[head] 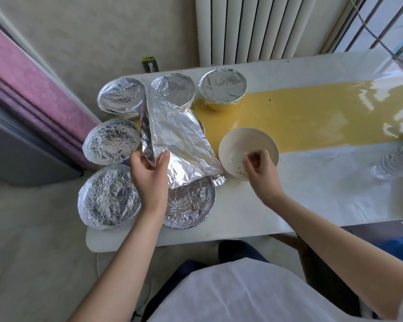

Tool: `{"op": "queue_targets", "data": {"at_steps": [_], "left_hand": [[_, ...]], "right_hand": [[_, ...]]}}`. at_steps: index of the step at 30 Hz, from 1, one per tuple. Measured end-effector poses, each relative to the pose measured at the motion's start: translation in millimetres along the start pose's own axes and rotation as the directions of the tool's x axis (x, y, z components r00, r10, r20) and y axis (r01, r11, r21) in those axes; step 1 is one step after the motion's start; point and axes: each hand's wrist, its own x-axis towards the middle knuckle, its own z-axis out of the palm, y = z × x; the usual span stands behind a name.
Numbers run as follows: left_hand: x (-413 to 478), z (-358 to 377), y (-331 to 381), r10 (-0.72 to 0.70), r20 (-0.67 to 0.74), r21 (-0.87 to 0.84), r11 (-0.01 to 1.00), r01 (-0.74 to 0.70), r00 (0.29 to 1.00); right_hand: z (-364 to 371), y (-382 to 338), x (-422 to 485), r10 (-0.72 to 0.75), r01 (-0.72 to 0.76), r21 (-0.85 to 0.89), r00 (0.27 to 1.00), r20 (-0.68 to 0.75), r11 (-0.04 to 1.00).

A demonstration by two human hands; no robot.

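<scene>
My left hand (149, 175) grips the near edge of a loose sheet of aluminium foil (179, 133), which rises over the table's left part. My right hand (261, 170) has its fingers curled on the near rim of a white paper bowl (247, 145) with reddish crumbs inside; the bowl is tilted toward me. Several foil-covered dishes surround the sheet: one at the near left (109, 201), one under my left wrist (191, 203), one at mid left (112, 145), and others in the far row (222, 88).
The table (312, 194) has a white glossy cover with a yellow strip (312, 115) down its middle. A clear plastic bottle (396, 163) lies at the right edge. A white radiator (254, 26) stands behind, and a purple mat (28, 94) leans at the left.
</scene>
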Motion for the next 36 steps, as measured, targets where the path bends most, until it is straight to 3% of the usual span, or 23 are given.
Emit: {"op": "queue_targets", "data": {"at_steps": [2, 8, 12, 17, 25, 31, 36], "left_hand": [[-3.3, -9.4, 0.2, -0.002, 0.009, -0.020, 1.000, 0.002, 1.000], [-7.2, -40.9, 1.0, -0.004, 0.028, -0.098, 0.995, 0.006, 1.000], [-11.4, -56.1, -1.8, -0.044, 0.096, -0.136, 0.989, 0.057, 0.994], [-6.5, -74.6, -15.6, -0.060, 0.211, -0.075, 0.994, 0.077, 0.976], [7.5, -85.5, -31.9, -0.185, 0.153, 0.152, 0.975, 0.162, 0.971], [11.8, -70.7, -29.7, -0.253, 0.203, 0.202, 0.956, 0.213, 0.946], [8.3, -44.8, -16.6, -0.340, 0.311, 0.039, 0.938, 0.345, 0.887]], "right_hand": [[13.0, -12.9, 0.0, 0.031, -0.038, 0.084, 0.996, 0.084, 0.996], [47.6, -32.5, 2.8, 0.140, -0.146, 0.002, 0.952, 0.274, 0.989], [62.3, -37.5, 3.9, 0.193, -0.245, 0.102, 0.910, 0.366, 0.964], [60.0, -37.9, 2.8, 0.149, -0.213, 0.183, 0.939, 0.311, 0.960], [53.5, -21.7, -2.1, 0.105, -0.152, 0.254, 0.976, 0.191, 0.955], [32.7, -18.6, -8.1, 0.083, -0.180, 0.316, 0.952, 0.295, 0.932], [13.1, -10.3, -3.6, 0.124, -0.214, 0.363, 0.959, 0.255, 0.907]]}}
